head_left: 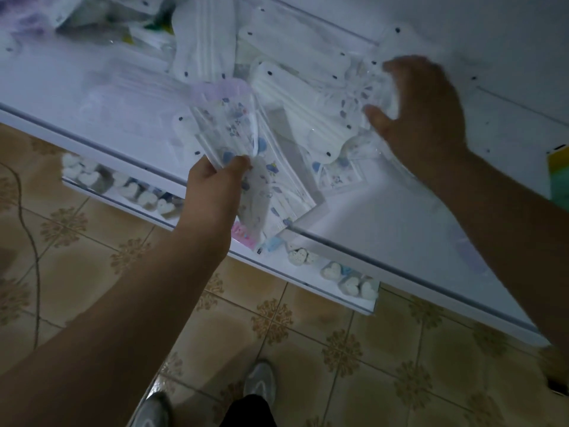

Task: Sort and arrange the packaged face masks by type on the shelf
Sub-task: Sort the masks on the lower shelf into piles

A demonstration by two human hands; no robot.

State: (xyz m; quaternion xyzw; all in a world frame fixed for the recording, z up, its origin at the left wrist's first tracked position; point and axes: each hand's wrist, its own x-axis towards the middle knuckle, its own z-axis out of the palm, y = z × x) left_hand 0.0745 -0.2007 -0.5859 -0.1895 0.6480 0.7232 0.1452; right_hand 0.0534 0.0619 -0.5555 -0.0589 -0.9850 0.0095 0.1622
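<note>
My left hand pinches the near end of a clear packet of blue-patterned masks, held over the white shelf. Under it, more patterned packets lie flat near the shelf's front edge. My right hand reaches over the pile, fingers curled around a crinkled patterned packet; motion blur hides the exact grip. Plain white mask packets are stacked between and behind the hands, another white packet further back.
A mixed heap of packets sits at the shelf's back left. Heart-shaped white items line the lower shelf under the front edge. A green and yellow pack lies at far right. Tiled floor and my shoes are below.
</note>
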